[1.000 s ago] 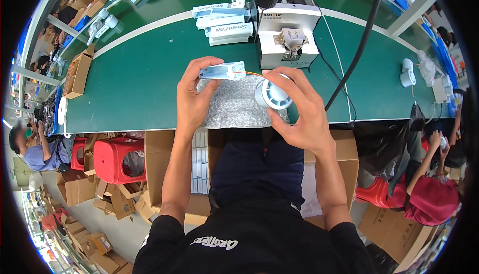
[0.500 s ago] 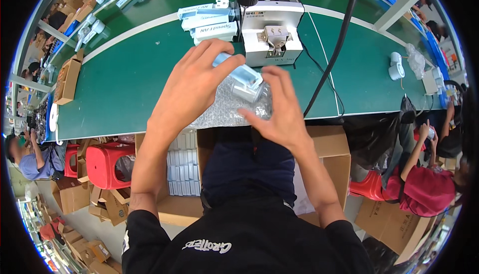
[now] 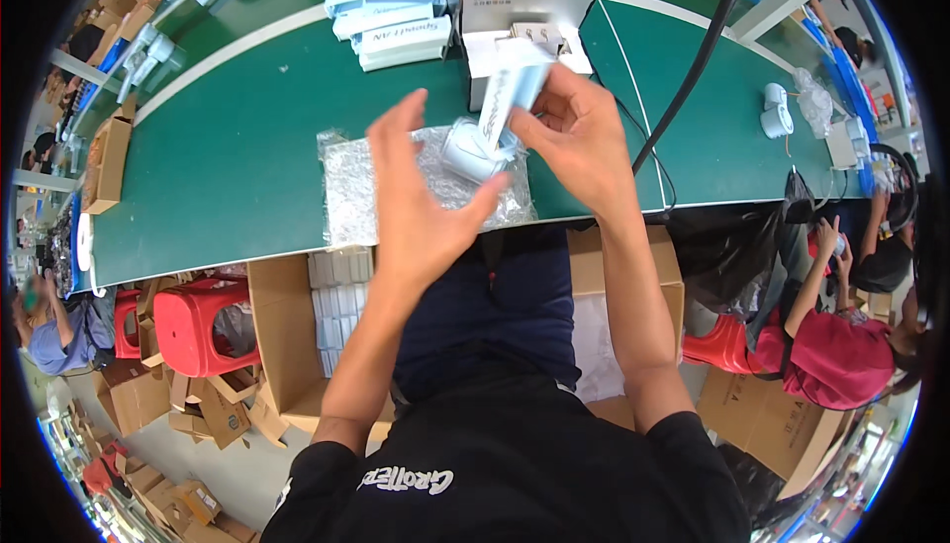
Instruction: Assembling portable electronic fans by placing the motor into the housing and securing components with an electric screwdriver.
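Note:
Over the near edge of the green table, my right hand [image 3: 584,137] grips a light-blue handheld fan [image 3: 513,96] by its long flat body. The body tilts upward, and its round end points down toward me; motion blurs it a little. My left hand [image 3: 424,197] is just left of the round end, fingers spread and nothing in them. A sheet of clear bubble wrap [image 3: 348,192] lies flat on the table under both hands. Behind the fan stands a white bench machine [image 3: 539,11], partly hidden by it.
Several long light-blue pieces [image 3: 401,41] lie stacked left of the machine. A black cable [image 3: 698,63] hangs at the right. Two round-ended parts [image 3: 776,113] sit farther right. Below the table edge, a cardboard box [image 3: 282,335] holds rows of pale-blue pieces [image 3: 336,316].
The fan has passed from my left hand to my right and is turned more upright. My left hand has moved down, its fingers apart. The view has shifted slightly.

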`<action>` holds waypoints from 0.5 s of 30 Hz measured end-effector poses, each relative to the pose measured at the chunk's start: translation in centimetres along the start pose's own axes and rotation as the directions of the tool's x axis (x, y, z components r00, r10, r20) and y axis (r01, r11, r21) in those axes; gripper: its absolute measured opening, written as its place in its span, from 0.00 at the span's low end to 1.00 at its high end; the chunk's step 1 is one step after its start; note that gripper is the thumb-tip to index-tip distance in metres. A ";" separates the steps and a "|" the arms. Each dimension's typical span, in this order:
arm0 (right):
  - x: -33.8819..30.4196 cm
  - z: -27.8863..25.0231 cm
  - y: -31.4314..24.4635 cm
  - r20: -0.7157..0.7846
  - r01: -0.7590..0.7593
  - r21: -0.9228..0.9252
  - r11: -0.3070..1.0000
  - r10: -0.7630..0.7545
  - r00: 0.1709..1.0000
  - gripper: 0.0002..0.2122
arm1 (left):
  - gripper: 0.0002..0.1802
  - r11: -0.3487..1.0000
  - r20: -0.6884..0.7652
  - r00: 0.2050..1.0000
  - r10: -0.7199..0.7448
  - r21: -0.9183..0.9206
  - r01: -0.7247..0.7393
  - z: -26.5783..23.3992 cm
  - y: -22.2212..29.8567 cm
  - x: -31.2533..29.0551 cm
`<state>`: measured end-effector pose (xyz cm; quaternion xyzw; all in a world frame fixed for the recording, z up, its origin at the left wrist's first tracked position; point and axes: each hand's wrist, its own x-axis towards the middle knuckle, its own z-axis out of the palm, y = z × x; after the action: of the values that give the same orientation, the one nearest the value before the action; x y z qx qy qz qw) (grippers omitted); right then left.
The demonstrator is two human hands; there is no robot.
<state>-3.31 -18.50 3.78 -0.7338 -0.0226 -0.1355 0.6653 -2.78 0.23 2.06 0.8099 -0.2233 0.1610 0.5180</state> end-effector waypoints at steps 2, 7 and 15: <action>0.1 -0.2 -0.7 -0.030 -0.032 -0.137 0.990 0.028 0.999 0.14 | 0.39 0.998 0.053 0.997 -0.061 -0.020 0.062 2.0 -0.4 -0.6; -0.4 0.4 -0.2 -0.114 0.117 -0.174 0.978 -0.138 0.984 0.14 | 0.38 0.967 0.270 0.963 -0.022 -0.238 0.089 2.1 -2.2 0.7; -1.0 -0.4 -1.1 0.074 0.251 -0.410 0.877 -0.242 0.967 0.15 | 0.38 0.957 0.341 0.940 0.022 -0.280 0.079 1.4 -2.6 1.8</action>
<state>-4.55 -18.60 4.68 -0.8509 -0.0933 -0.2133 0.4709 0.16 -0.42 0.37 0.7439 -0.3187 -0.0235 0.5870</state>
